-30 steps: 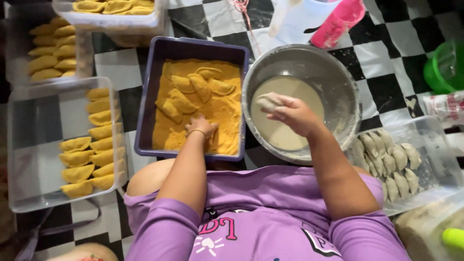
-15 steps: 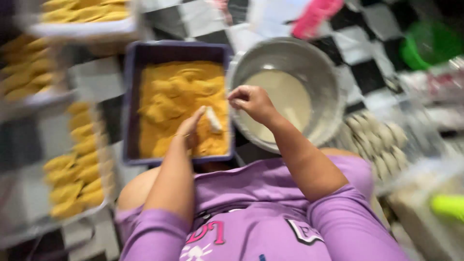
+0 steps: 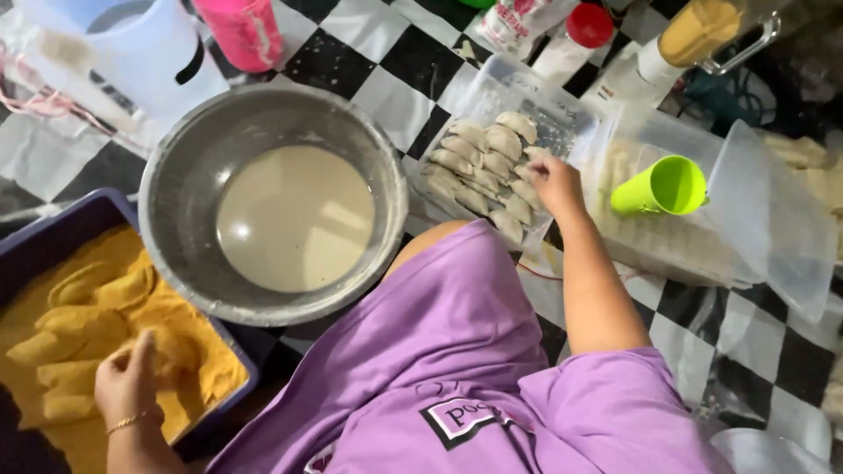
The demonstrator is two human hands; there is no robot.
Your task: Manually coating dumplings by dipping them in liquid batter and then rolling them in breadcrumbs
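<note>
Since the earlier frame the right hand point(image 3: 555, 180) has left the steel bowl of batter point(image 3: 274, 204) and gone out to the clear tray of pale dumplings point(image 3: 488, 165) on its far side, fingers closing on one at the tray's near edge. Left hand point(image 3: 130, 382) rests curled in the yellow crumbs of the purple tub point(image 3: 53, 241), whether gripping a coated piece I cannot tell. Dumplings lie crosswise, nearer the right hand.

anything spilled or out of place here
Nothing stands out. The pale batter sits level in the round metal bowl, orange crumbs stay inside the purple tray, and the lime-green plastic cup simply lies on its side.
</note>
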